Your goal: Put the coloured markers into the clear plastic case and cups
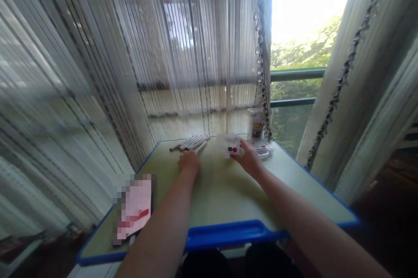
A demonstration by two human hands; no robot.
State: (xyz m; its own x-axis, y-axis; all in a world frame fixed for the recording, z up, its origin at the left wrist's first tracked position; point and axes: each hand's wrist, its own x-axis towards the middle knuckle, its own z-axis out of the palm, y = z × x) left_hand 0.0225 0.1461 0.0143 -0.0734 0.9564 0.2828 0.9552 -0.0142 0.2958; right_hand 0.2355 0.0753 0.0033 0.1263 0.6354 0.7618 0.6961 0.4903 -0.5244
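Observation:
Both my arms reach out over a small table (pixel 225 191) with a blue rim. My left hand (pixel 188 161) rests on the tabletop as a loose fist, just short of a row of several grey markers (pixel 192 143) lying at the far edge. My right hand (pixel 248 156) grips a small clear plastic box (pixel 231 145) with red and dark items inside. Behind that hand stand a clear container (pixel 256 123) with a coloured label and a flat paint palette (pixel 263 149).
A pink and white booklet (pixel 135 208), partly blurred out, lies at the table's near left corner. Striped sheer curtains hang close behind and left of the table. At the right, an open window shows a green railing (pixel 295 74) and trees.

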